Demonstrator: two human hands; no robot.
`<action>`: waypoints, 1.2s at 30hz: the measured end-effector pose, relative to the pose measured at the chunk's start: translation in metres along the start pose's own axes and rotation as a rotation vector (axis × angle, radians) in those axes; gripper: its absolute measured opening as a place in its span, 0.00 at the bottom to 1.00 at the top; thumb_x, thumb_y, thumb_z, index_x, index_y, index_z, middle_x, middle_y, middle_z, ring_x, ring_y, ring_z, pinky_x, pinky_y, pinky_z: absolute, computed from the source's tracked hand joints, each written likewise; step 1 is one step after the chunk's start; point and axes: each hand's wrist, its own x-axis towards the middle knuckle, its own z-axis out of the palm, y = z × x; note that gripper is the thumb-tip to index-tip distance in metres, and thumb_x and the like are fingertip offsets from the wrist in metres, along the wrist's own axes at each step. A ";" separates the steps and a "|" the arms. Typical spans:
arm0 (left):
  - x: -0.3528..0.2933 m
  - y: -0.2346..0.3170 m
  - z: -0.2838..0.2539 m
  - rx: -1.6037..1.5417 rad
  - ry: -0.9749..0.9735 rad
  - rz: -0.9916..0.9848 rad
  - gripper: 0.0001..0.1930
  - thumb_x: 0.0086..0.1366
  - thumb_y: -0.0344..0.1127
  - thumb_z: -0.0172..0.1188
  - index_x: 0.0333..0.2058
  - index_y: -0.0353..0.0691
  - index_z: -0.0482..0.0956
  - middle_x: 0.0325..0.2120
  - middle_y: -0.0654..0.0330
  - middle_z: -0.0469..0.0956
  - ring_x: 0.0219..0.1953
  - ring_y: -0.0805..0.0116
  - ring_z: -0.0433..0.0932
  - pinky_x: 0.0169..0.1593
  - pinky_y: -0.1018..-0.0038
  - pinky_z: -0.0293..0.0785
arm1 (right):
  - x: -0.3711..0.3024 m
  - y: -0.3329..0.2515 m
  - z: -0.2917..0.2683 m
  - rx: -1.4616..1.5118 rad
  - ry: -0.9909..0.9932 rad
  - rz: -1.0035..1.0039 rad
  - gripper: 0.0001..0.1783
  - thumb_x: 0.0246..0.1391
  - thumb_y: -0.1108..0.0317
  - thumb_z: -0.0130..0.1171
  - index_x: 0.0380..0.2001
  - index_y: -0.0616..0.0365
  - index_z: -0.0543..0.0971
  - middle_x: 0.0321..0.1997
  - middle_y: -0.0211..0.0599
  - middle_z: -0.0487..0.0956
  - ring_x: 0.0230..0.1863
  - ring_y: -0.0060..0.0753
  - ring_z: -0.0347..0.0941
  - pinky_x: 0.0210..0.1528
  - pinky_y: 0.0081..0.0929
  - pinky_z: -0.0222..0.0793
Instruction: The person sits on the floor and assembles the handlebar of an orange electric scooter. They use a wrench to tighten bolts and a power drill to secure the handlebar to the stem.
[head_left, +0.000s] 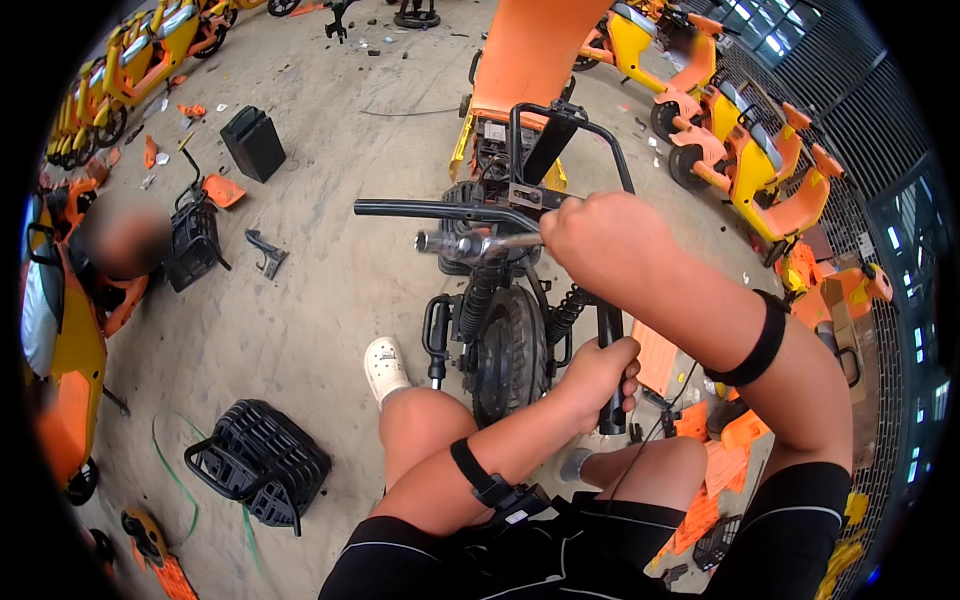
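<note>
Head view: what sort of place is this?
Likely a scooter repair or dismantling shop: yellow scooters lined up both sides, a partly stripped scooter up close, a loose black basket on the floor.

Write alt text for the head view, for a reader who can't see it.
A person's right hand holds a metal tool over a scooter with exposed inner parts, while the left hand grips a black bar. A black basket lies on the floor at lower left; more orange-and-yellow scooters are on both sides.
</note>
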 end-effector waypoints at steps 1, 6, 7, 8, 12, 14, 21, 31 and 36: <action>0.001 0.000 0.000 -0.003 0.003 0.004 0.11 0.64 0.34 0.56 0.26 0.41 0.65 0.18 0.64 0.65 0.17 0.73 0.66 0.17 0.72 0.66 | -0.002 -0.001 -0.005 0.038 -0.049 -0.022 0.07 0.53 0.67 0.57 0.31 0.57 0.81 0.30 0.40 0.83 0.32 0.41 0.83 0.32 0.36 0.79; -0.003 -0.003 0.001 -0.008 0.012 0.004 0.10 0.64 0.34 0.56 0.27 0.41 0.64 0.19 0.64 0.66 0.17 0.74 0.66 0.17 0.72 0.66 | 0.002 0.006 0.000 0.083 -0.078 0.121 0.08 0.53 0.67 0.57 0.33 0.58 0.81 0.32 0.40 0.83 0.34 0.39 0.84 0.31 0.36 0.79; -0.001 -0.001 0.001 -0.018 0.005 0.008 0.10 0.64 0.34 0.56 0.27 0.41 0.64 0.19 0.64 0.66 0.17 0.74 0.66 0.17 0.72 0.66 | -0.001 0.005 0.001 0.091 -0.060 0.110 0.08 0.53 0.66 0.58 0.32 0.57 0.81 0.31 0.39 0.83 0.33 0.39 0.83 0.31 0.36 0.79; -0.001 0.000 0.002 -0.021 0.008 0.009 0.10 0.64 0.34 0.56 0.27 0.41 0.64 0.19 0.64 0.66 0.17 0.74 0.66 0.17 0.73 0.66 | -0.007 0.003 0.002 0.098 -0.044 0.102 0.08 0.53 0.64 0.59 0.32 0.56 0.80 0.31 0.38 0.82 0.33 0.39 0.83 0.30 0.35 0.78; -0.002 -0.002 0.001 -0.036 0.032 0.000 0.10 0.65 0.35 0.56 0.27 0.41 0.65 0.19 0.64 0.66 0.17 0.73 0.66 0.17 0.73 0.65 | -0.048 0.002 -0.004 0.165 0.068 0.067 0.09 0.53 0.58 0.61 0.30 0.52 0.78 0.28 0.34 0.80 0.30 0.39 0.82 0.30 0.34 0.78; -0.002 -0.001 0.001 0.021 0.019 -0.033 0.12 0.66 0.36 0.55 0.25 0.42 0.66 0.18 0.64 0.65 0.17 0.73 0.66 0.17 0.74 0.64 | -0.082 0.010 0.013 0.225 0.249 0.169 0.14 0.52 0.55 0.64 0.27 0.52 0.75 0.26 0.34 0.78 0.27 0.40 0.79 0.29 0.35 0.76; -0.004 0.000 0.009 0.037 0.020 -0.012 0.13 0.67 0.38 0.54 0.24 0.44 0.65 0.19 0.67 0.65 0.18 0.76 0.64 0.18 0.76 0.62 | -0.188 -0.015 0.109 0.726 0.689 1.056 0.12 0.52 0.65 0.69 0.30 0.56 0.74 0.25 0.35 0.76 0.23 0.30 0.71 0.26 0.28 0.67; -0.004 0.004 0.013 0.055 0.014 -0.001 0.14 0.68 0.39 0.52 0.23 0.44 0.63 0.17 0.66 0.63 0.15 0.76 0.62 0.16 0.76 0.61 | -0.125 -0.094 0.270 1.362 1.080 1.458 0.15 0.61 0.61 0.65 0.28 0.60 0.75 0.19 0.23 0.69 0.23 0.15 0.61 0.26 0.20 0.62; -0.002 0.003 0.014 0.017 0.030 -0.020 0.10 0.69 0.37 0.51 0.27 0.46 0.64 0.19 0.68 0.62 0.15 0.78 0.60 0.13 0.79 0.59 | -0.079 -0.094 0.311 1.269 1.358 1.392 0.13 0.62 0.63 0.63 0.29 0.60 0.74 0.19 0.27 0.70 0.23 0.18 0.61 0.27 0.24 0.62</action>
